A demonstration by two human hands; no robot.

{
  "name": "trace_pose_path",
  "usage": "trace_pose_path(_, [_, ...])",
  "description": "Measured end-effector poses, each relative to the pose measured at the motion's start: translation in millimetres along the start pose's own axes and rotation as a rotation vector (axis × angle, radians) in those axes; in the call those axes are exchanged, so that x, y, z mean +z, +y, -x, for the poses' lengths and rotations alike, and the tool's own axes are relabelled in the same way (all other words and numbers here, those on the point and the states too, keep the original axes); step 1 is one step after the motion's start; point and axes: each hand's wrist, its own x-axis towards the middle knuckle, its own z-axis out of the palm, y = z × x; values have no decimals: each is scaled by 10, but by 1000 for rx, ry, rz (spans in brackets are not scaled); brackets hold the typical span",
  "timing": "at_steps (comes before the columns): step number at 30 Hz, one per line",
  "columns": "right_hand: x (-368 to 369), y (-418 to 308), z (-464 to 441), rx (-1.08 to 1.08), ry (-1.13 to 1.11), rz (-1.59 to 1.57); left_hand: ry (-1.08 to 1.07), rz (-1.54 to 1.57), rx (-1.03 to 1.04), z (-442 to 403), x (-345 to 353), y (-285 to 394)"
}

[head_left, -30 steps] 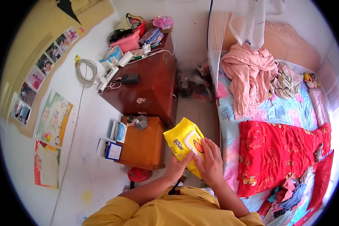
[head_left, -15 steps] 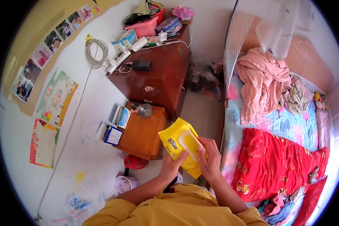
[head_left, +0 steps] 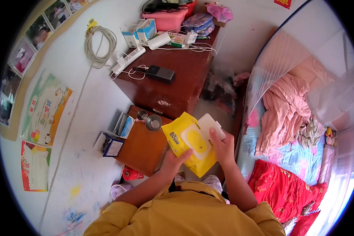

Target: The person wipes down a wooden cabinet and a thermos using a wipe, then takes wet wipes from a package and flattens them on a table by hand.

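Note:
A yellow pack of wipes point(head_left: 177, 135) is held up in front of my body, tilted, with "80" printed on its left side. Its white plastic lid point(head_left: 209, 125) stands open to the right, baring the yellow oval inside the white frame. My left hand point(head_left: 176, 162) grips the pack's lower left edge, thumb across the front. My right hand point(head_left: 223, 148) is closed on the lid and the right edge of the pack, its thumb lying on the lid. The fingers behind the pack are hidden.
Below the pack is an orange-brown cabinet point(head_left: 139, 143) bearing metal cups point(head_left: 153, 123) and boxes. Behind it stands a dark red chest point(head_left: 181, 92) with a black device point(head_left: 161, 74) and cables. A bed point(head_left: 246, 147) with a red blanket point(head_left: 283, 188) lies to the right.
The lid has swung further out to the right and now shows its broad face. My right thumb has moved up onto it. The view has shifted slightly; my left hand keeps its hold.

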Motion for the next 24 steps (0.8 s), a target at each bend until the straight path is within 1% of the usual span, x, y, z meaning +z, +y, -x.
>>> trace_pose_path(1, [43,44,-148,7,-7,6,5,37,-38,-104,-27,61])
trace_pose_path(3, [103,100,-430,104,-55,-103,3,94,-62,-354,-115,40])
trace_pose_path(5, [135,50,-682,119,-99,-102,4,150,-78,-574,-139,-5])
trace_pose_path(6, [152,29,-811,134,-136,-109,39,171,-82,-654,-109,-12])
trace_pose_path(10, [224,49,-1558,156,-217,-72,168,174,-103,-1111,35,22])
trace_pose_path(12, [261,142,-2009,134,-310,29,206,166,-108,-1369,163,152])
trace_pose_path(13, [276,100,-2207,136,-346,30,223,147,-108,-1495,238,222])
trace_pose_path(14, [299,36,-2398,56,-381,67,257,153,-102,-1651,285,220])
trace_pose_path(15, [316,-25,-2571,-16,-412,98,272,117,-159,-1806,309,184])
trace_pose_path(16, [326,-101,-2738,0,-441,89,284,82,-224,-1915,356,188])
trace_pose_path(18, [342,-256,-3100,-102,-573,348,345,114,-225,-2152,462,234])
trace_pose_path(20, [402,-333,-3413,-123,-658,339,405,165,-214,-2400,541,283])
trace_pose_path(22, [545,-330,-3702,-145,-757,330,488,73,-147,-2574,546,302])
trace_pose_path(23, [614,-280,-3843,-195,-817,333,515,93,-155,-2602,529,321])
trace_pose_path(24, [678,-267,-3942,-244,-871,335,441,37,-247,-2614,501,364])
